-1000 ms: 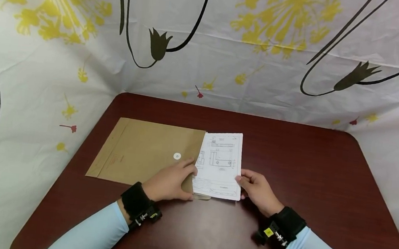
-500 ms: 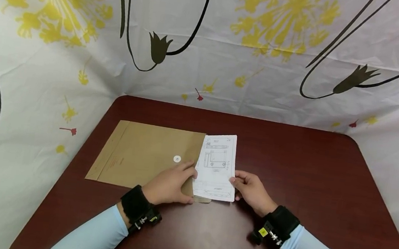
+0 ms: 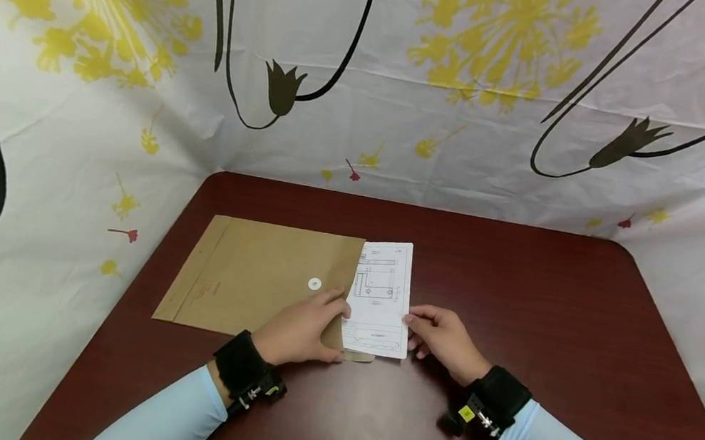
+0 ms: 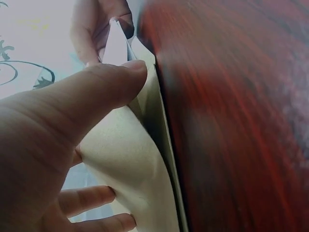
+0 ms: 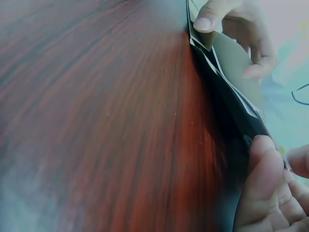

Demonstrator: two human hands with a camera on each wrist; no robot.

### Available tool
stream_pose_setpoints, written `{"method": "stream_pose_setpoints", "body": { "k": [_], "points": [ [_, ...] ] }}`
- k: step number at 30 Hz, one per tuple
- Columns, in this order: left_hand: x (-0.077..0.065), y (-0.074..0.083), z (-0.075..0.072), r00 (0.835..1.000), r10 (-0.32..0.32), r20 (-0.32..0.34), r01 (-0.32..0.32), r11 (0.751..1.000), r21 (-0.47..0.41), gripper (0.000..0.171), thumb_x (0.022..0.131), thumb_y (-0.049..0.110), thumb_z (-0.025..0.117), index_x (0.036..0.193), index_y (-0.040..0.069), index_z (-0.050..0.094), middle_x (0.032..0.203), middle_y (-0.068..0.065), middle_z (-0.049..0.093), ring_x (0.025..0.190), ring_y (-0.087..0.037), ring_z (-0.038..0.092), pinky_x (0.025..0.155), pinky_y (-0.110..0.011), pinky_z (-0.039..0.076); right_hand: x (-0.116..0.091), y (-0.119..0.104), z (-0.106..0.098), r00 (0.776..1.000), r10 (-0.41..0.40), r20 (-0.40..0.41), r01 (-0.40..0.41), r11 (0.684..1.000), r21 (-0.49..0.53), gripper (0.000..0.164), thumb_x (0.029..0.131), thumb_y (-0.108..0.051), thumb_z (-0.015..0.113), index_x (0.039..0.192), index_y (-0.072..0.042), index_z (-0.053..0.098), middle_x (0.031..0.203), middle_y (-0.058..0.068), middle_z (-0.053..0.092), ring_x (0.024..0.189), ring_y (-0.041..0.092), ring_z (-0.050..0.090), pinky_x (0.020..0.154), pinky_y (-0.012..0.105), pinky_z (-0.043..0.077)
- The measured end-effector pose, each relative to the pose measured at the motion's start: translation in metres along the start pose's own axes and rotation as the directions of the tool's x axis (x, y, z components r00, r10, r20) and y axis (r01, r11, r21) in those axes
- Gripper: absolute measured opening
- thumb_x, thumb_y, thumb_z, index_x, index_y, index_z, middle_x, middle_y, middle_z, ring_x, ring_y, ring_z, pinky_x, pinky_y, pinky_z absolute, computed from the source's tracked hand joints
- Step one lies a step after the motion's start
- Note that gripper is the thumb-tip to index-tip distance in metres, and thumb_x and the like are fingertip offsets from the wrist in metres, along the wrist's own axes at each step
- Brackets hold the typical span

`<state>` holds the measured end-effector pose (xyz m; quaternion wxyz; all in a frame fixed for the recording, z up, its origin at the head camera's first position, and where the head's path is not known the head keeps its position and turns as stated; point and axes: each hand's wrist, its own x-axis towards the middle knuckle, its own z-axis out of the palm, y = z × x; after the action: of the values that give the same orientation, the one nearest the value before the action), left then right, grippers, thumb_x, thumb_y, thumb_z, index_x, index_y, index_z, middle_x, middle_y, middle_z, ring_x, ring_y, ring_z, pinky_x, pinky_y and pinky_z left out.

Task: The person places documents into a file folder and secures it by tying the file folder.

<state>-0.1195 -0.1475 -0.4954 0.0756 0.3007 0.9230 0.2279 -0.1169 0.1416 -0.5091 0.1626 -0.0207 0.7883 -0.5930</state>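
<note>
A brown paper envelope [image 3: 270,269] with a white round button lies flat, its mouth toward the right. From that mouth stick out white sheets [image 3: 376,323] printed with line drawings. My left hand [image 3: 306,323] holds the envelope at the mouth, thumb at the near corner and fingers on the upper face. In the left wrist view, the thumb [image 4: 116,82] crosses the bulging, parted edge of the envelope [image 4: 130,150]. My right hand [image 3: 448,339] pinches the right edge of the sheets between thumb and fingers. The sheets' inner part is hidden inside the envelope.
Beneath everything is a dark red-brown wooden table [image 3: 548,319] with rounded corners. White cloth [image 3: 461,167] with yellow flowers and dark stems hangs behind it and along the sides. A small envelope flap [image 3: 359,357] shows below the sheets.
My right hand has moved left, and the sheets have slid farther into the envelope, so a narrower strip shows. The left hand keeps its place on the envelope.
</note>
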Motion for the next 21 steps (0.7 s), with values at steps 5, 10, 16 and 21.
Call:
{"method": "stream_pose_setpoints", "body": {
  "k": [5,10,16,21],
  "points": [
    [-0.001,0.002,-0.001,1.0,0.001,0.002,-0.001,1.0,-0.002,0.057,0.076,0.042,0.087,0.118,0.019,0.057,0.16,-0.015,0.033,0.143,-0.032,0.04,0.105,-0.041,0.046,-0.002,0.001,-0.002,1.0,0.006,-0.015,-0.007,0.999,-0.044,0.031,0.1,-0.019,0.062,0.122,0.003,0.064,0.094,0.012,0.07,0.073,0.023,0.065,0.058,0.033,0.055],
    [-0.001,0.003,-0.002,1.0,0.004,0.0,-0.004,1.0,-0.005,0.057,0.075,0.043,0.087,0.116,0.018,0.057,0.16,-0.016,0.034,0.142,-0.032,0.042,0.105,-0.042,0.046,0.0,0.0,0.002,1.0,-0.008,-0.013,0.007,0.999,-0.043,0.028,0.1,-0.017,0.061,0.121,0.002,0.064,0.092,0.012,0.072,0.07,0.021,0.065,0.056,0.031,0.053],
    [-0.001,0.0,0.003,1.0,0.006,-0.015,-0.006,1.0,0.002,0.055,0.073,0.043,0.088,0.113,0.02,0.057,0.16,-0.014,0.035,0.142,-0.03,0.042,0.103,-0.041,0.048,0.005,0.0,0.01,1.0,-0.018,0.0,0.018,0.999,-0.039,0.027,0.1,-0.016,0.061,0.121,0.0,0.065,0.088,0.01,0.073,0.068,0.019,0.065,0.051,0.028,0.048],
    [0.0,0.0,0.004,1.0,0.007,-0.017,-0.007,1.0,-0.006,0.055,0.073,0.042,0.088,0.112,0.02,0.056,0.159,-0.014,0.036,0.14,-0.03,0.045,0.101,-0.041,0.048,0.01,-0.002,0.019,0.999,-0.041,0.012,0.041,0.998,-0.037,0.024,0.1,-0.014,0.061,0.118,-0.001,0.066,0.083,0.01,0.071,0.063,0.018,0.063,0.046,0.026,0.043]
  ]
}}
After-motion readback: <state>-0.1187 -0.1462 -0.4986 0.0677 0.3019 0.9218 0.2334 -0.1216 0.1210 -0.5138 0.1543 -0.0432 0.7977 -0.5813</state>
